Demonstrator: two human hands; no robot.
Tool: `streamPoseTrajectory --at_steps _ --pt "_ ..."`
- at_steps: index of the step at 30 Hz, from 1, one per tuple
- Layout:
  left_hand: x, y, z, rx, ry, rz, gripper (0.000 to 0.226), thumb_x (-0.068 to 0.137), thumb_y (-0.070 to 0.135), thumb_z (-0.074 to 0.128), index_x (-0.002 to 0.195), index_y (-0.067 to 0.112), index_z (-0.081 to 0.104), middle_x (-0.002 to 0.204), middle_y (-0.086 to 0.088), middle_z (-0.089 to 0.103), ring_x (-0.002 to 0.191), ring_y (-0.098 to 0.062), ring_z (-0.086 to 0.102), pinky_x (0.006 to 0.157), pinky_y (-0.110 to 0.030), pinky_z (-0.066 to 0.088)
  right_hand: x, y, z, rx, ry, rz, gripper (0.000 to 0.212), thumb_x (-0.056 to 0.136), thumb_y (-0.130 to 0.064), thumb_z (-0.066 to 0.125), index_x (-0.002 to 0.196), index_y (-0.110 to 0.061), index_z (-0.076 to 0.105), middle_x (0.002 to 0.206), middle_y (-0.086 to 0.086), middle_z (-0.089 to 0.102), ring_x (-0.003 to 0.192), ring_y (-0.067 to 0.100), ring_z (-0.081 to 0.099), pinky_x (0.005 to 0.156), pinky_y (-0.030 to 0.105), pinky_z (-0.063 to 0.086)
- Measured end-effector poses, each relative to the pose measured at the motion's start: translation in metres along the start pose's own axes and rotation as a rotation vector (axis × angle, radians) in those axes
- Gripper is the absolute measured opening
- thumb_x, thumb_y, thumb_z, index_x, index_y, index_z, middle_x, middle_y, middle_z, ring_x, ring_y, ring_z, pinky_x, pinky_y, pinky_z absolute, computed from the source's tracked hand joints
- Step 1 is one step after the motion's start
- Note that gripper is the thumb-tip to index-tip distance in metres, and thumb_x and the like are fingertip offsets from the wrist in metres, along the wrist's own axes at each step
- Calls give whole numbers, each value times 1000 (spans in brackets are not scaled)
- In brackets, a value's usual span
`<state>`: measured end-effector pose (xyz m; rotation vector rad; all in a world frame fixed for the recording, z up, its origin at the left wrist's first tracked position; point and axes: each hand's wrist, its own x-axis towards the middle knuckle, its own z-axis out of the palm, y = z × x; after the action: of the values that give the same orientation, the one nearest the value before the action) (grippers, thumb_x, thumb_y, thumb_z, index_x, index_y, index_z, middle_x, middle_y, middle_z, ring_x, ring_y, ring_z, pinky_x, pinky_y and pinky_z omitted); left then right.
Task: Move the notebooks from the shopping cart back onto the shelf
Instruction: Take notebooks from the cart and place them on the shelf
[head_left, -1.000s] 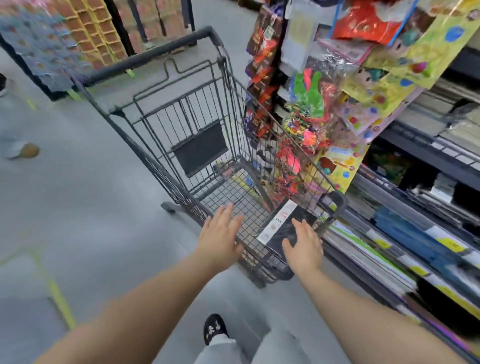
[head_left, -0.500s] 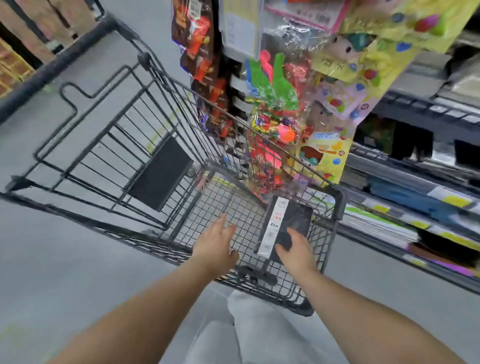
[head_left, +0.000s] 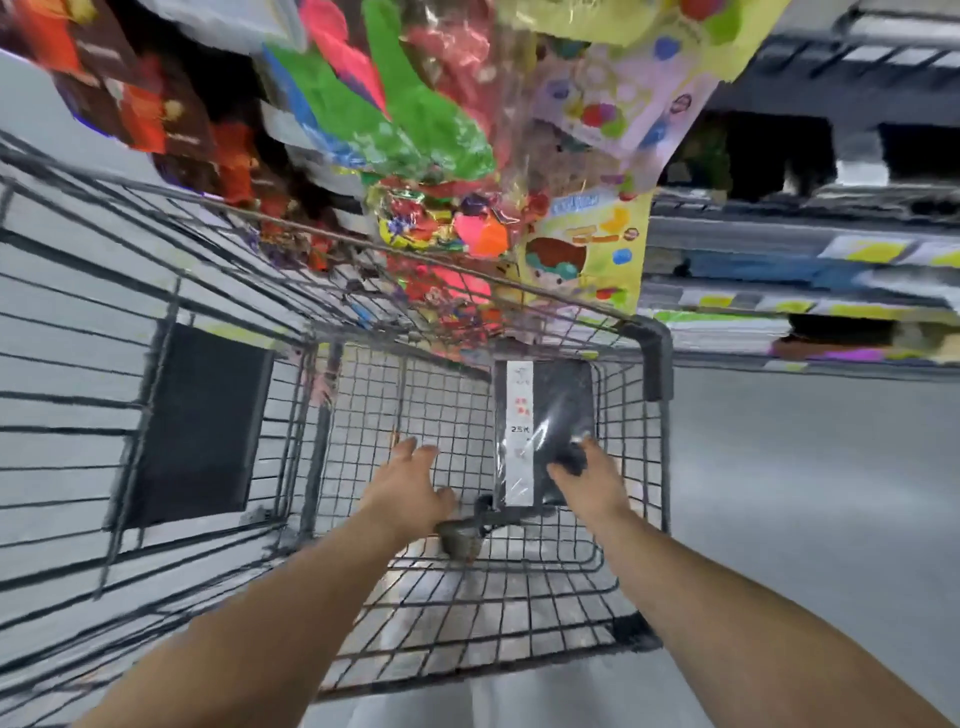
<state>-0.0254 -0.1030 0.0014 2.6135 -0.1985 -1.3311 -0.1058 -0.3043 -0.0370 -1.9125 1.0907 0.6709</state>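
Observation:
A black notebook (head_left: 550, 410) in clear wrap, with a white label strip down its left side, lies on the wire floor at the front right corner of the shopping cart (head_left: 657, 364). My right hand (head_left: 587, 480) rests on its near right corner, with fingers curled over the edge. My left hand (head_left: 410, 491) is inside the cart to the left of the notebook, fingers spread and holding nothing. The shelf (head_left: 800, 306) with stacked notebooks and yellow price tags runs along the right, beyond the cart.
Bags of colourful toys (head_left: 415, 130) hang over the cart's far side, close above the notebook. A black panel (head_left: 200, 426) sits on the cart's child-seat flap at left. Grey floor (head_left: 805, 493) lies between cart and shelf.
The view has moved closer and further over the cart. Both hands have reached deeper into the basket, and my right hand has closed over the notebook's near corner.

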Motion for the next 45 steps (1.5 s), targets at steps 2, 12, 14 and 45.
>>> streamPoseTrajectory --at_steps 2,12,14,45 --pt "18 -6 1 8 -45 46 67 89 35 56 148 22 26 159 -7 12 141 -31 25 116 -43 26 7 1 5 -46 62 20 50 84 -37 65 127 -18 50 119 0 61 103 24 62 81 32 52" --pt "92 -28 31 10 -201 88 61 94 37 51 148 24 26 153 -8 26 127 -31 47 107 -41 38 51 10 50 -245 259 215 97 72 -52 73 143 -7 23 140 17 40 127 34 42 104 46 40" --pt "96 -31 39 -8 -220 96 59 94 34 51 148 22 29 151 -10 30 126 -28 47 104 -34 37 52 13 56 -329 251 216 107 72 -59 69 147 -9 12 146 18 32 133 36 34 107 47 34" --pt "97 -43 80 -128 -172 42 49 94 29 50 141 19 41 142 -8 46 113 -23 53 93 -27 39 16 -14 29 -94 294 -315 30 87 -34 60 116 -26 57 102 -3 67 89 21 63 73 35 52"
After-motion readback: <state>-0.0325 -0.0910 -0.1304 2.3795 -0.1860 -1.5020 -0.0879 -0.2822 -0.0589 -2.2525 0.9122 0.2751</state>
